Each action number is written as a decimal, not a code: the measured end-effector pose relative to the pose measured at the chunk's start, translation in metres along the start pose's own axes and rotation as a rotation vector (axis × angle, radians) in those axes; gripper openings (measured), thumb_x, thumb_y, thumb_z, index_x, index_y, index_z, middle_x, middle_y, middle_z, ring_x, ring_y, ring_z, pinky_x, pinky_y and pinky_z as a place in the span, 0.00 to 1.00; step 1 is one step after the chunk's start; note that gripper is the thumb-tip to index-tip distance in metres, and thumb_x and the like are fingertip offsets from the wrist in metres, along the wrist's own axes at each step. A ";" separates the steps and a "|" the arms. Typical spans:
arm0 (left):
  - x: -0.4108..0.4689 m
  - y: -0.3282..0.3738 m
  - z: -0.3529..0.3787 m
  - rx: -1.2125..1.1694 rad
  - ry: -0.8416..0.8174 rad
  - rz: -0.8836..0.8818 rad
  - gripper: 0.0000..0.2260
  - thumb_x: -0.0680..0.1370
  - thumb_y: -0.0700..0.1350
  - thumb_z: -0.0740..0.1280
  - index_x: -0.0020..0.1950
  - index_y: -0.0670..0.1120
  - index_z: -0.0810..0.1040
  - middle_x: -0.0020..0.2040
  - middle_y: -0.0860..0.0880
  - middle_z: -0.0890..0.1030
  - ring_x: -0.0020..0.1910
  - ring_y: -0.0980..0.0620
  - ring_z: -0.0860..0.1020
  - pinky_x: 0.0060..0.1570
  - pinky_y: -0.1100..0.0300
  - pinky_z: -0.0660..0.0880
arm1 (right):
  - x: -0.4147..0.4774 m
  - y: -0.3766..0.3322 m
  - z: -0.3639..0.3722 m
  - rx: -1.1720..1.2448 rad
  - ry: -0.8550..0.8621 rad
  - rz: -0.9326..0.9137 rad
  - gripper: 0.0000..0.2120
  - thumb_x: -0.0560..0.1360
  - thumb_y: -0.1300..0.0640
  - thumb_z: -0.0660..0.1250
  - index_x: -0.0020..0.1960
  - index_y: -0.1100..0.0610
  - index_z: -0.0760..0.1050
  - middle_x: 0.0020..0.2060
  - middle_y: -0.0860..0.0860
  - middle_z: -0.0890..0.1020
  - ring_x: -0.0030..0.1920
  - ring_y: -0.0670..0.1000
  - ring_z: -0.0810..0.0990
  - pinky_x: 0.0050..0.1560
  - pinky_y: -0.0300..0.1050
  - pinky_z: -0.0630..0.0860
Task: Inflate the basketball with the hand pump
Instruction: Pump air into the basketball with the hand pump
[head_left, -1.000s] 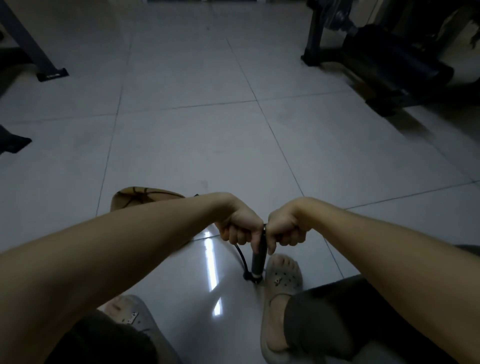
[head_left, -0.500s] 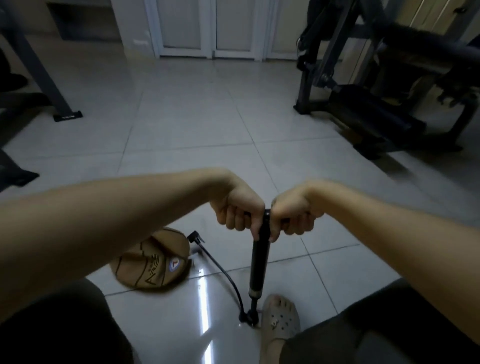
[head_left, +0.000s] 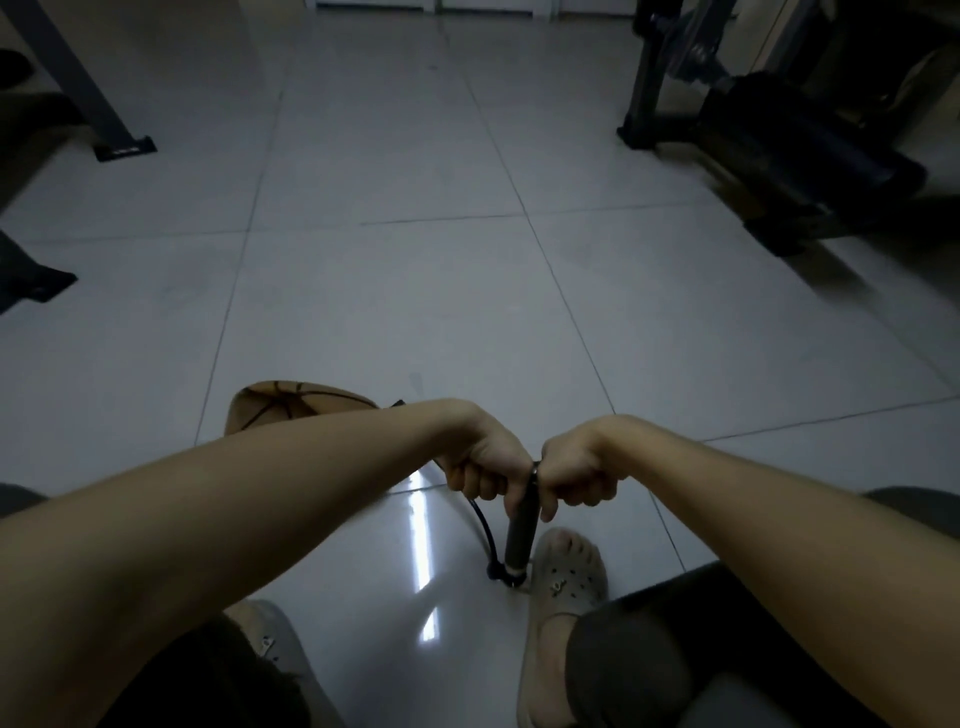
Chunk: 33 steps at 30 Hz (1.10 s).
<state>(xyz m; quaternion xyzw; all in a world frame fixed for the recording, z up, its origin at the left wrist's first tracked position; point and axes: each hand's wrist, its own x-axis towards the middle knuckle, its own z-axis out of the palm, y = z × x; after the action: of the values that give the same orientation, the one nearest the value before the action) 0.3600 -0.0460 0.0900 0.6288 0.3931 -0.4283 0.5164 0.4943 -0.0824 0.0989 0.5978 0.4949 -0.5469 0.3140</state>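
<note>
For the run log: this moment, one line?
black hand pump: upright; left hand: grips it; right hand: grips it; flat tan basketball: on floor

Dim, bluish room: white glare streaks the glossy tiled floor (head_left: 415, 291) beside the pump (head_left: 521, 535); wide-angle bending, soft dark corners.

Left hand (head_left: 485, 467) & right hand (head_left: 576, 475) grip the top of the hand pump (head_left: 521, 530), fingers curled. Pump stands approx. upright on the tiled floor (head_left: 395, 291), base just beside a clog (head_left: 569, 571). Flat basketball (head_left: 280, 405) lies behind the left forearm.
</note>
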 end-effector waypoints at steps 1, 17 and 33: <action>-0.006 0.002 0.000 0.024 -0.011 -0.018 0.10 0.78 0.40 0.66 0.37 0.49 0.72 0.26 0.54 0.57 0.22 0.56 0.53 0.25 0.64 0.49 | -0.006 -0.003 0.000 -0.016 -0.006 0.016 0.11 0.75 0.59 0.69 0.37 0.52 0.70 0.26 0.48 0.63 0.25 0.47 0.58 0.29 0.42 0.56; -0.078 0.021 -0.022 -0.011 0.037 -0.021 0.22 0.77 0.37 0.61 0.25 0.52 0.62 0.23 0.54 0.56 0.19 0.57 0.53 0.22 0.66 0.48 | -0.077 -0.020 -0.034 -0.077 0.065 -0.001 0.15 0.76 0.59 0.69 0.35 0.52 0.67 0.25 0.48 0.60 0.23 0.47 0.56 0.25 0.38 0.54; -0.037 0.007 0.015 0.016 0.059 -0.049 0.16 0.77 0.38 0.64 0.32 0.49 0.65 0.24 0.53 0.57 0.21 0.56 0.53 0.24 0.66 0.49 | -0.039 -0.013 0.007 -0.098 0.073 -0.001 0.06 0.76 0.58 0.69 0.51 0.56 0.75 0.27 0.49 0.66 0.26 0.47 0.61 0.27 0.41 0.59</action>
<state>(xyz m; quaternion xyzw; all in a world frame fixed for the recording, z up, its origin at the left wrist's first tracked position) 0.3522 -0.0641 0.1257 0.6354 0.4202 -0.4250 0.4890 0.4826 -0.0946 0.1370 0.6011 0.5325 -0.5000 0.3242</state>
